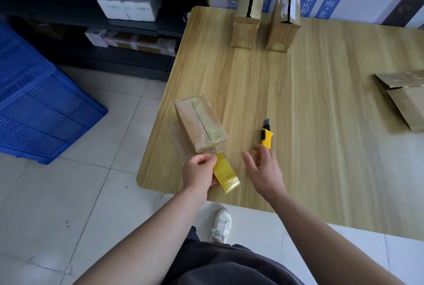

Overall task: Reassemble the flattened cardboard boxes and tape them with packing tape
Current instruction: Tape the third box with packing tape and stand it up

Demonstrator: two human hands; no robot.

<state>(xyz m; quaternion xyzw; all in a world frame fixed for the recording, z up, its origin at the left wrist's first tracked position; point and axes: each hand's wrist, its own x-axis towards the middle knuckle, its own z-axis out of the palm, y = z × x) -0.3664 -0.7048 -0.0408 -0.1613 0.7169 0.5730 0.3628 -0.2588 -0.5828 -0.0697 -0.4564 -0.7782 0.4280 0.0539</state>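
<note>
Left hand (200, 171) grips tape roll (226, 175) against taped box (200, 121); right hand (263, 166), fingers spread, apparently touching yellow knife (266, 136) on table (321, 124).

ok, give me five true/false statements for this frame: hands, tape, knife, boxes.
1. The left hand grips the tape roll. True.
2. The right hand holds the utility knife. False: the knife lies on the table, with the open hand beside its handle.
3. The taped box stands near the table's left edge. True.
4. The two upright boxes at the far end are sealed on top. False: their top seams gape.
5. The blue crate sits on the table. False: it is on the floor.
</note>
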